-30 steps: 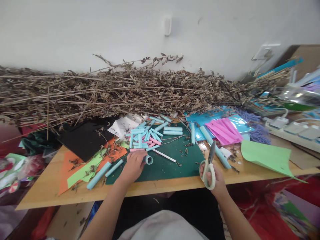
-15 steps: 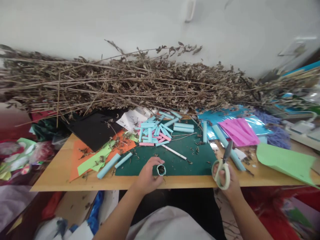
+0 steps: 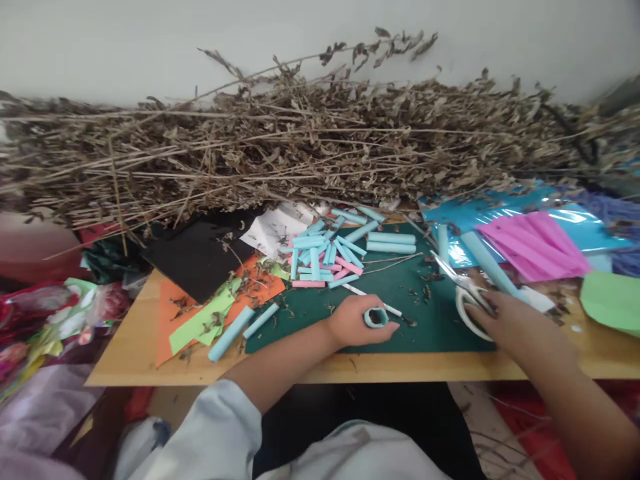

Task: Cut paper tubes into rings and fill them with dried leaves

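My left hand point(image 3: 357, 321) is closed round a light blue paper tube point(image 3: 376, 317), its open end facing up with dark dried bits inside. It is over the front part of the dark green mat point(image 3: 310, 337). At the right edge of the mat my right hand point(image 3: 515, 323) grips a pair of scissors point(image 3: 467, 303) by the pale handles, the blades pointing up and left. Behind my left hand lies a thin white stick point(image 3: 367, 297). A pile of short blue and pink paper tubes point(image 3: 325, 257) sits at the back of the mat.
Dried leafy stems point(image 3: 300, 147) heap along the wall. Longer blue tubes point(image 3: 233, 333) lie at left on orange paper point(image 3: 167, 313) and green strips. Black paper point(image 3: 195, 257) is behind them. At right are pink folded paper point(image 3: 535, 247), shiny blue film point(image 3: 450, 220) and green paper point(image 3: 613, 303).
The view has shifted. My left hand has moved right over the mat with the tube. My right hand has turned the scissors from upright to lying left, blades now toward the mat.
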`<action>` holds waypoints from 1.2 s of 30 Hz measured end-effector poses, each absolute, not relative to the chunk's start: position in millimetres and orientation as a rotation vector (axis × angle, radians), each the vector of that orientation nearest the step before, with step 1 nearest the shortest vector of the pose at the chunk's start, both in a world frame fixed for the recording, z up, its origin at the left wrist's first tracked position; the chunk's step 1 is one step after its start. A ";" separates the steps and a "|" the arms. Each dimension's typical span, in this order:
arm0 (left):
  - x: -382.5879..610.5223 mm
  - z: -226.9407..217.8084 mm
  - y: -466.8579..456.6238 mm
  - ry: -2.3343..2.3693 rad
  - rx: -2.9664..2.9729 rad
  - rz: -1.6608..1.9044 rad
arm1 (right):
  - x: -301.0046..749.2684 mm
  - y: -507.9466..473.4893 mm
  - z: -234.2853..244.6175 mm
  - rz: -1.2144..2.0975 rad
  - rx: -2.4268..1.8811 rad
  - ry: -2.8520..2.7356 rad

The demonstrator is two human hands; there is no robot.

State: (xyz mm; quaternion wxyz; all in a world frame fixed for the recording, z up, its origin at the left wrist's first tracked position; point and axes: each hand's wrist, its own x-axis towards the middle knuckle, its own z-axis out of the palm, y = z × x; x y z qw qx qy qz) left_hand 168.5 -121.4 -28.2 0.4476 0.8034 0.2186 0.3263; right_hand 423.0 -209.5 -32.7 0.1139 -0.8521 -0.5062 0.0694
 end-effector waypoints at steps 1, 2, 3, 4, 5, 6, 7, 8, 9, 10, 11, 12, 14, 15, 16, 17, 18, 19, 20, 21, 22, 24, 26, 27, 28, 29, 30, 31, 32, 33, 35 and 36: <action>168.5 -29.7 -123.0 0.509 2.009 0.817 | 426.2 -208.6 -31.3 0.108 -2.522 -1.551; 167.4 -31.1 -125.5 0.462 2.036 0.820 | 426.2 -208.2 -28.8 -0.003 -2.520 -1.613; 165.6 -32.3 -128.3 0.407 2.069 0.815 | 422.2 -207.6 -25.1 -0.122 -2.495 -1.658; 163.3 -33.2 -131.1 0.336 2.113 0.813 | 413.7 -205.8 -20.2 -0.232 -2.455 -1.703; 160.9 -33.6 -133.2 0.272 2.156 0.811 | 400.7 -201.7 -14.9 -0.311 -2.394 -1.727; 158.7 -33.8 -134.5 0.234 2.175 0.824 | 383.8 -194.5 -9.7 -0.308 -2.336 -1.740; 157.2 -34.0 -134.6 0.207 2.183 0.840 | 364.1 -183.9 -5.5 -0.224 -2.268 -1.808; 156.5 -34.3 -133.7 0.207 2.175 0.857 | 343.4 -170.4 -2.8 -0.076 -2.210 -1.917; 156.6 -34.9 -131.9 0.228 2.155 0.872 | 323.2 -155.0 -2.1 0.076 -2.166 -2.027; 157.4 -35.9 -129.5 0.250 2.137 0.876 | 305.0 -139.3 -3.2 0.215 -2.121 -2.116; 158.6 -37.1 -126.8 0.271 2.121 0.877 | 289.8 -124.8 -5.8 0.318 -2.077 -2.188; 160.0 -38.5 -124.2 0.285 2.108 0.869 | 278.3 -112.9 -9.5 0.333 -2.064 -2.196; 162.3 -40.8 -120.2 0.279 2.087 0.843 | 266.3 -99.5 -17.6 0.331 -2.041 -2.192; 162.9 -41.6 -118.9 0.261 2.081 0.826 | 265.0 -97.9 -21.2 0.324 -2.034 -2.179; 163.2 -42.1 -118.1 0.247 2.074 0.810 | 266.1 -99.0 -23.9 0.326 -2.027 -2.166; 163.2 -42.2 -117.7 0.242 2.063 0.798 | 268.8 -101.8 -25.7 0.335 -2.021 -2.151; 163.0 -42.2 -117.6 0.244 2.052 0.791 | 272.7 -105.6 -26.4 0.349 -2.013 -2.135; 162.9 -42.0 -117.7 0.252 2.041 0.790 | 277.1 -109.4 -26.2 0.368 -2.002 -2.118; 162.8 -41.8 -117.8 0.265 2.028 0.788 | 281.8 -112.7 -25.2 0.387 -1.987 -2.098; 162.7 -41.5 -118.0 0.284 2.014 0.781 | 286.4 -115.1 -23.8 0.408 -1.965 -2.077; 162.7 -41.1 -118.1 0.303 2.001 0.763 | 290.6 -116.4 -22.5 0.429 -1.938 -2.054; 162.5 -39.9 -118.3 0.342 1.976 0.707 | 297.4 -116.2 -21.1 0.467 -1.870 -1.992; 162.3 -38.4 -118.5 0.381 1.943 0.655 | 301.7 -113.4 -21.4 0.484 -1.786 -1.900; 162.1 -37.9 -118.6 0.395 1.927 0.637 | 303.0 -111.7 -21.4 0.481 -1.739 -1.840; 162.1 -37.6 -118.6 0.404 1.913 0.625 | 304.0 -110.1 -20.6 0.470 -1.691 -1.770; 162.2 -37.6 -118.5 0.408 1.900 0.610 | 304.7 -109.1 -18.3 0.458 -1.639 -1.695; 162.5 -37.8 -118.3 0.422 1.889 0.595 | 305.3 -109.0 -13.8 0.449 -1.590 -1.621; 162.9 -38.1 -118.1 0.445 1.879 0.579 | 305.5 -110.3 -6.7 0.435 -1.553 -1.558; 163.2 -38.4 -118.1 0.477 1.873 0.567 | 305.3 -113.4 3.2 0.450 -1.496 -1.493; 163.5 -38.6 -118.2 0.502 1.874 0.554 | 304.5 -118.5 15.6 0.499 -1.413 -1.435; 163.4 -38.2 -119.1 0.503 1.907 0.554 | 300.3 -133.4 45.2 0.743 -1.078 -1.262; 163.0 -37.7 -119.7 0.476 1.931 0.569 | 296.8 -142.3 60.3 0.906 -0.858 -1.179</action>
